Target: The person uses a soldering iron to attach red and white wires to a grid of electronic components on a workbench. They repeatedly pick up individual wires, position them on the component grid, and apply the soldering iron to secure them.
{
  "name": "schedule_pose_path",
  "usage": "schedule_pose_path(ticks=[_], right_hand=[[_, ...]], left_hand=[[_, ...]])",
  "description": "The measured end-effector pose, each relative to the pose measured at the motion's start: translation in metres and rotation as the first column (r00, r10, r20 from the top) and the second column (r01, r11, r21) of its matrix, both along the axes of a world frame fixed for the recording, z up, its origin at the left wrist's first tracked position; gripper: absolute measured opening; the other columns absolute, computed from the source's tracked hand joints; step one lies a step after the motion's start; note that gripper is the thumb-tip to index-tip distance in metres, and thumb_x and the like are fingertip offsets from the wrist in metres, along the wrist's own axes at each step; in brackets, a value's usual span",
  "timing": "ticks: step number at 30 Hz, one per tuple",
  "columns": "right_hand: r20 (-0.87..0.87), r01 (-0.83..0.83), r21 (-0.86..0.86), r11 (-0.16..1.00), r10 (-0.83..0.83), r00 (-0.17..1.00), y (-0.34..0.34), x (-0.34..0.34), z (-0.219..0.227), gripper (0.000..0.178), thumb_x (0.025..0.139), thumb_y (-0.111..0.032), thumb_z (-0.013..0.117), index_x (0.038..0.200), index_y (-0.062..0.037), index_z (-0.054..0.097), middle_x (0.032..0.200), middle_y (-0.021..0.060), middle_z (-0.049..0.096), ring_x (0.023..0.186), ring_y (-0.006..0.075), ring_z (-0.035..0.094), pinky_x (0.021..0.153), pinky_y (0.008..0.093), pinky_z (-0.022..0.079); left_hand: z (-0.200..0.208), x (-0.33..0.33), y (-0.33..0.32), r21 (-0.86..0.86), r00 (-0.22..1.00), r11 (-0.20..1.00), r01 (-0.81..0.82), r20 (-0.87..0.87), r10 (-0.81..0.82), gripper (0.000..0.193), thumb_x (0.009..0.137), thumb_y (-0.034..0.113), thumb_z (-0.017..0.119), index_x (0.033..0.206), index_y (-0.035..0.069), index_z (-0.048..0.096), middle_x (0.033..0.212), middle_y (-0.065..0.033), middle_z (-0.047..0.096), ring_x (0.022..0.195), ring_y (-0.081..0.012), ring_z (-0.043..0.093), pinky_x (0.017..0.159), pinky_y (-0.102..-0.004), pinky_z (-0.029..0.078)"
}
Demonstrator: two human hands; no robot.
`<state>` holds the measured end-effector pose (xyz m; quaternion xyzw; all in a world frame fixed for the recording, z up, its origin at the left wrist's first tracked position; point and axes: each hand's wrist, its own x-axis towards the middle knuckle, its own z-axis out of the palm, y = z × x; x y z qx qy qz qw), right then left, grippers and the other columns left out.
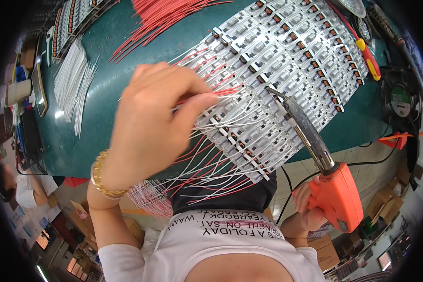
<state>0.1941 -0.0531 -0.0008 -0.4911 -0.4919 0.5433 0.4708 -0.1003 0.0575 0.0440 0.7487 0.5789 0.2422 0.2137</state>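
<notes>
My left hand (152, 115), with a gold bracelet (98, 174) at its wrist, is closed with thumb and fingers pinched on thin red wires (228, 90). Their ends reach over a panel of small white circuit boards (305, 58). In my right hand (309, 207) is an orange soldering gun (338, 197), gripped by its handle. Its long metal barrel points up and left, with the tip (270, 89) over the panel, right of the red wire ends. Whether the tip touches a board I cannot tell. White wires (263, 155) and red ones trail off the panel's near edge.
On the green table (113, 84) lie a pile of red wires (160, 19) at the back and a bundle of white wires (73, 84) at the left. More boards (73, 23) stand far left. A red-and-yellow screwdriver (369, 58) and a small fan (400, 101) are at the right.
</notes>
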Motion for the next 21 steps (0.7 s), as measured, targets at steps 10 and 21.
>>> schedule_pose_path(ticks=[10,21], right_hand=[[-0.033,-0.071,0.146,0.987,0.076,0.997,0.001,0.016,-0.011,0.082,0.088,-0.059,0.056,0.133,0.0069,0.040,0.051,-0.0019,0.045,0.040,0.0107,0.042,0.044,0.0251,0.039],[-0.172,0.067,0.143,0.987,-0.042,0.984,-0.006,0.014,-0.013,0.076,0.091,-0.053,0.056,0.131,0.0086,0.038,0.049,-0.0001,0.044,0.039,0.0104,0.040,0.042,0.0257,0.039]], left_hand=[[0.049,-0.139,-0.029,-0.160,0.903,0.889,-0.429,-0.072,0.423,0.010,0.089,0.008,0.063,0.084,-0.001,0.063,0.072,0.0004,0.058,0.071,-0.0067,0.050,0.064,-0.0212,0.039],[-0.014,-0.087,-0.002,0.178,0.881,0.895,-0.409,-0.177,0.438,0.009,0.084,0.011,0.067,0.084,0.002,0.066,0.073,-0.0102,0.066,0.066,-0.0228,0.061,0.063,-0.0319,0.046]])
